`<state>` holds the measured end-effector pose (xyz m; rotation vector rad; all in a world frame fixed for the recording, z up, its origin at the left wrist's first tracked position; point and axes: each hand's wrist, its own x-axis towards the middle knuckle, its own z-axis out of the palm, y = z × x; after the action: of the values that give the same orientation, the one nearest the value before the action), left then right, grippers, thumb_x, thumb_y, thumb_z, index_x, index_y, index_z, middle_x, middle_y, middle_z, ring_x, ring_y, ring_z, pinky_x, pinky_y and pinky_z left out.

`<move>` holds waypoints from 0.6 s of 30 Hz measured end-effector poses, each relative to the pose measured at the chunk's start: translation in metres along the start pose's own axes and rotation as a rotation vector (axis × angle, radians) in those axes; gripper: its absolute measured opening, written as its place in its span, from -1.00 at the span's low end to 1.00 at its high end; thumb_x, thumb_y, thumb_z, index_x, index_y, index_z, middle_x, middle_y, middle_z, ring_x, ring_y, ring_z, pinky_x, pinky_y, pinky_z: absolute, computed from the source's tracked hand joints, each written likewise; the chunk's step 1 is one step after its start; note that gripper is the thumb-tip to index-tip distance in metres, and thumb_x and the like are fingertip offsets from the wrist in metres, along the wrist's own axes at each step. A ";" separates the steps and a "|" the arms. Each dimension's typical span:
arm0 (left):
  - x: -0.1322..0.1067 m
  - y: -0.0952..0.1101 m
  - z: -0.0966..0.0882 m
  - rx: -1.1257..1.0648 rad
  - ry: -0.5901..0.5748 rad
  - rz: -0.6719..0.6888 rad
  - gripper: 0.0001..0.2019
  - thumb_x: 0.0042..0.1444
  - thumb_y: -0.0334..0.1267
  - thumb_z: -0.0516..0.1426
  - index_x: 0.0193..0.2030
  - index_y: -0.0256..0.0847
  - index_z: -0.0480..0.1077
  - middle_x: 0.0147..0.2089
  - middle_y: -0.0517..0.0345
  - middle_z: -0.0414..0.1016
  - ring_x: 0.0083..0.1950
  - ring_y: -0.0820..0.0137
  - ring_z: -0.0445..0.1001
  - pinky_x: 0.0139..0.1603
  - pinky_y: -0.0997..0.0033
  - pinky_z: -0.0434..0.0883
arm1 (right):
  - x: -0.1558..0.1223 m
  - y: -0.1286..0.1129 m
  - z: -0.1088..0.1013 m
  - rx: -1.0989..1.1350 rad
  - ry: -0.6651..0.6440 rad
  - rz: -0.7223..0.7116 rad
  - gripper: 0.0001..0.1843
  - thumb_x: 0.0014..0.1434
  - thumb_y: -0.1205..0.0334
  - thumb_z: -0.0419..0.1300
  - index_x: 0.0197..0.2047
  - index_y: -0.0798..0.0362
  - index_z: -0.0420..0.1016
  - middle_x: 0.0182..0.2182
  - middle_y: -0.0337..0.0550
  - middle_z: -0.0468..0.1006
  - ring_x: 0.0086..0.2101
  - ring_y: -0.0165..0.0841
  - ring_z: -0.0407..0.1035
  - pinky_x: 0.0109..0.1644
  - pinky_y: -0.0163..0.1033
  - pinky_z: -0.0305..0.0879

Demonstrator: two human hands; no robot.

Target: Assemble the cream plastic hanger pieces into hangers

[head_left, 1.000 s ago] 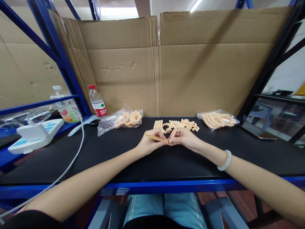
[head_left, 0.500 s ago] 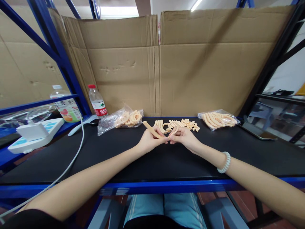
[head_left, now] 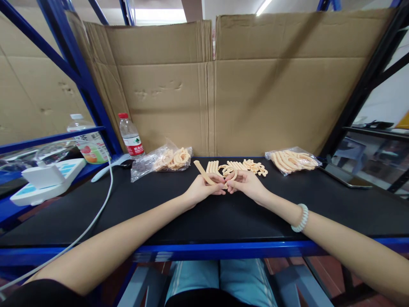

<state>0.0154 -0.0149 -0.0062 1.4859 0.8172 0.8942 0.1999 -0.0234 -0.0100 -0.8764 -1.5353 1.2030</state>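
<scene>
Left hand (head_left: pixel 202 190): grip pinched on strip (head_left: pixel 202 167), which slants far-left above the bench (head_left: pixel 153 209).
Right hand (head_left: pixel 247 184): grip holding curved piece (head_left: pixel 233 176) at strip's near end.
Pile (head_left: pixel 246 165): just beyond both hands.

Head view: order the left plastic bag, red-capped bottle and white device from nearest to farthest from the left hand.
The left hand holds a peach strip, the right hand a curved piece.
1. Left plastic bag, just beyond, to the left.
2. Red-capped bottle, farther back-left by the cardboard.
3. White device, at the far left.
</scene>
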 end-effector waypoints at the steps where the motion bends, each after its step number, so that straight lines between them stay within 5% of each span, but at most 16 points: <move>1: 0.000 0.000 0.000 -0.004 -0.012 0.000 -0.64 -0.12 -0.19 0.35 -0.23 -0.37 0.43 -0.34 0.01 0.56 -0.32 0.38 0.57 -0.18 0.40 0.52 | 0.000 -0.001 0.000 -0.003 -0.002 -0.013 -0.64 -0.15 0.01 0.39 -0.41 0.09 0.44 -0.53 -0.25 0.49 -0.53 -0.45 0.40 -0.39 -0.26 0.41; 8: 0.001 -0.001 0.000 0.010 -0.017 -0.034 -0.69 -0.19 -0.20 0.38 -0.37 -0.36 0.46 -0.42 0.08 0.54 -0.41 0.42 0.55 -0.22 0.39 0.54 | 0.001 -0.004 -0.001 -0.039 -0.030 -0.075 -0.64 -0.09 -0.04 0.35 -0.40 0.07 0.42 -0.53 -0.24 0.48 -0.56 -0.45 0.37 -0.44 -0.28 0.38; 11: 0.001 0.001 0.000 -0.027 0.045 -0.048 -0.69 -0.23 -0.23 0.39 -0.40 -0.38 0.47 -0.43 0.08 0.53 -0.41 0.42 0.54 -0.22 0.41 0.53 | 0.008 -0.003 -0.011 -0.120 0.056 -0.130 -0.63 0.02 -0.11 0.24 -0.38 0.06 0.43 -0.51 -0.21 0.48 -0.54 -0.43 0.36 -0.43 -0.26 0.35; 14: 0.002 0.002 -0.001 -0.083 0.073 -0.067 -0.68 -0.25 -0.23 0.40 -0.40 -0.39 0.48 -0.42 0.08 0.53 -0.42 0.43 0.54 -0.24 0.45 0.52 | 0.016 0.000 -0.027 -0.412 0.167 -0.258 -0.70 0.15 -0.02 0.14 -0.39 0.05 0.44 -0.51 -0.18 0.48 -0.49 -0.38 0.34 -0.38 -0.22 0.31; 18: 0.003 0.002 -0.002 -0.131 0.066 -0.072 -0.68 -0.26 -0.22 0.41 -0.42 -0.40 0.48 -0.41 0.09 0.52 -0.42 0.45 0.54 -0.25 0.47 0.51 | 0.025 0.007 -0.043 -0.903 0.061 -0.462 -0.89 0.15 0.25 0.15 -0.36 0.03 0.48 -0.41 -0.12 0.53 -0.31 -0.26 0.33 -0.16 -0.10 0.26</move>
<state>0.0145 -0.0115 -0.0040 1.3115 0.8392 0.9296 0.2342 0.0133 -0.0084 -1.0079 -2.1037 0.1064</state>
